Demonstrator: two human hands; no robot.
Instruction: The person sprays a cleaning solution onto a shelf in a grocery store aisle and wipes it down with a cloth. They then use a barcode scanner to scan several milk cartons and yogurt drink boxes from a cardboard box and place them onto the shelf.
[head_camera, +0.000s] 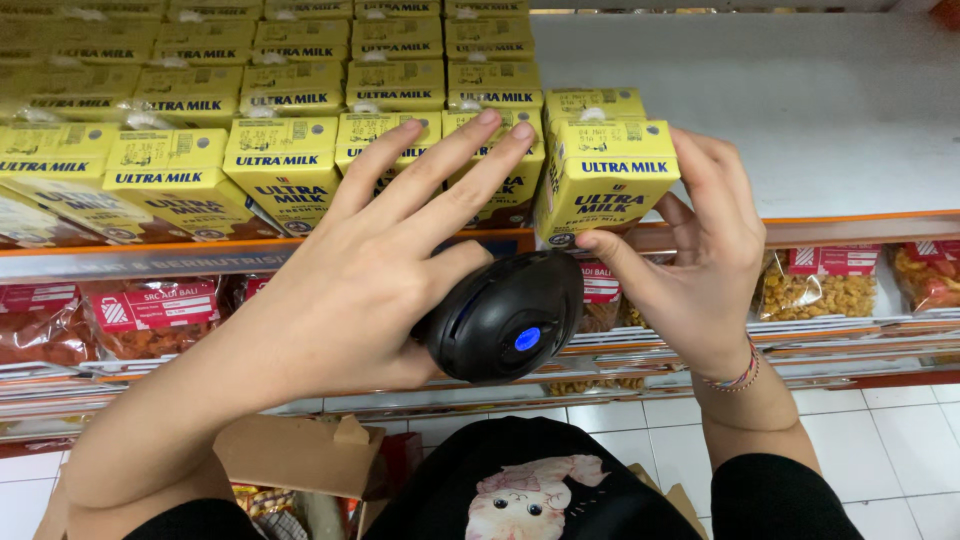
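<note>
My right hand (700, 250) grips a yellow milk carton (605, 180) at the front edge of a white shelf (800, 120), thumb on its lower front, fingers round its right side. My left hand (370, 270) stretches toward the row of yellow cartons (280, 170) next to it, fingers spread and fingertips touching one carton. A round black device (505, 315) with a blue light hangs close to the left palm; what holds it is hidden.
Several rows of yellow cartons fill the shelf's left half. The shelf below holds bagged snacks (810, 290) with red labels. An open cardboard box (300, 455) stands on the white tiled floor (900, 450) by my legs.
</note>
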